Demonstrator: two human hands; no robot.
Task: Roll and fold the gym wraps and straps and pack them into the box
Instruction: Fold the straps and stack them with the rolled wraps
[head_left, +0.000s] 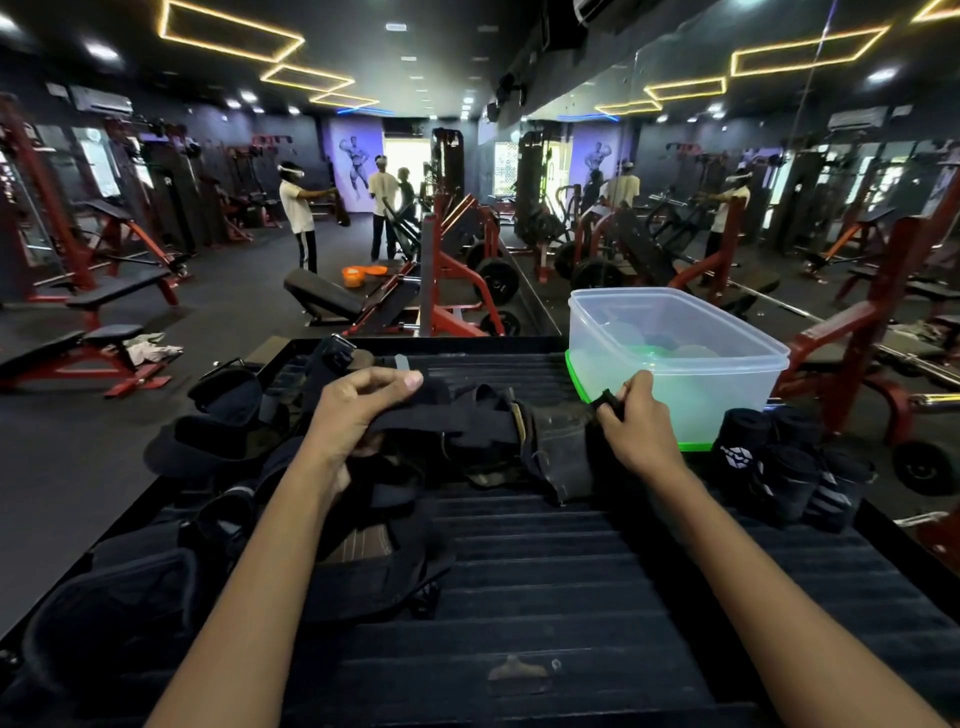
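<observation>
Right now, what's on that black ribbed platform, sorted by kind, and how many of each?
Clear plastic box with green base: 1
Rolled black wraps beside the box: about 4, bunched together
Black strap stretched between the left hand and right hand: 1
Heap of loose black straps: too tangled to count
Total countable: about 6

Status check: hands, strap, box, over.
Left hand grips black strap; right hand pinches its far end. Strap stretched flat, not rolled. Clear box open; rolled wraps sit beside it. Loose strap pile on the left.
</observation>
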